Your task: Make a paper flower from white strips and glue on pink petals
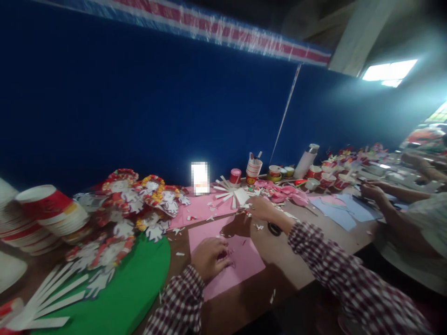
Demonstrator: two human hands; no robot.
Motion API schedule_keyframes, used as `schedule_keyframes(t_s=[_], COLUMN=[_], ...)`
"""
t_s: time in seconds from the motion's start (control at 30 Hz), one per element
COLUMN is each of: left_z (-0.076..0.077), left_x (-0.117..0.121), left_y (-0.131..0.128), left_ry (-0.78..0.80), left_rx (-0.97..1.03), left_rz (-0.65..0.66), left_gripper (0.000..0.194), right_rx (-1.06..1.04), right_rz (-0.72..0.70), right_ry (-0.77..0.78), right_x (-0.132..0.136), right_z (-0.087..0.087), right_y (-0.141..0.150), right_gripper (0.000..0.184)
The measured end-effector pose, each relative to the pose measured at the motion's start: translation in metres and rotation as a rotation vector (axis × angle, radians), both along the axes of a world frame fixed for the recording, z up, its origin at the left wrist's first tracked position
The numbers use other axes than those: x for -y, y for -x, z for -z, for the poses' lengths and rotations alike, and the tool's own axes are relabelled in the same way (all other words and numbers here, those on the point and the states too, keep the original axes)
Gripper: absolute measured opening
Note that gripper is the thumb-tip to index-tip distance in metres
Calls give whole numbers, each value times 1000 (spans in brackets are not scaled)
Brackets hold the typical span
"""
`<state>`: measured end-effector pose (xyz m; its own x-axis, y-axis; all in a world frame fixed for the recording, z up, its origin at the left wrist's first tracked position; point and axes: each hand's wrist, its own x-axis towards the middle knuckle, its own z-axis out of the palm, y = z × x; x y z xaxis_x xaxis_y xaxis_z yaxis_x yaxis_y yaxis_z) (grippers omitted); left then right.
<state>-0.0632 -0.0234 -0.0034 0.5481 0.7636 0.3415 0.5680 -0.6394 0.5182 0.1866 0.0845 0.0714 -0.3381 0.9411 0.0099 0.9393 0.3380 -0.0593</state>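
Observation:
My left hand (210,258) rests on a pink paper sheet (249,258) on the table. Its fingers are bent, with a gap between them and the thumb, and no held thing shows there. Further forward, my right hand (266,211) reaches to the white scraps beside a fan of cut white paper strips (226,193). The fingertips are pressed together, and anything in them is too small to make out. Black-handled scissors (274,228) lie just under the right wrist. A second pink sheet (204,209) lies behind the first, strewn with white scraps.
A green round board (150,270) and stacked paper cups (52,209) stand at left, near several decorated cat cutouts (153,193). Cups with tools (253,170), crumpled pink paper (282,191) and a bottle (306,160) line the blue wall. A co-worker's arms (387,200) are at right.

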Motion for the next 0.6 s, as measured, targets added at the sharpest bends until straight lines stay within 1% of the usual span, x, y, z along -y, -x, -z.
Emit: schedule_keyframes(t_s=[0.1,0.2,0.27,0.37,0.47,0.6], left_z=[3,2,0,-1,0,1], left_x=[-1,0,0,0,0,-1], left_y=[1,1,0,0,0,0], left_ry=[-15,-24,-24,-14,-5,-10], left_rx=[18,32,21,-14,-31,-30], left_rz=[-3,-11,-12,-9,-24,-35], left_gripper=[21,21,19,18,19,19], right_rx=[8,-10,-9,13,27,56], right_rz=[81,151,165,144,94,48], right_ry=[-46,-80,-70,-36,-31,-21], right_x=[-12,-19,-20,-19,-15,-10], right_z=[5,16,24,31,32,33], right_y=[21,36,42,43,36,24], right_gripper=[37,43,45,37,26,30])
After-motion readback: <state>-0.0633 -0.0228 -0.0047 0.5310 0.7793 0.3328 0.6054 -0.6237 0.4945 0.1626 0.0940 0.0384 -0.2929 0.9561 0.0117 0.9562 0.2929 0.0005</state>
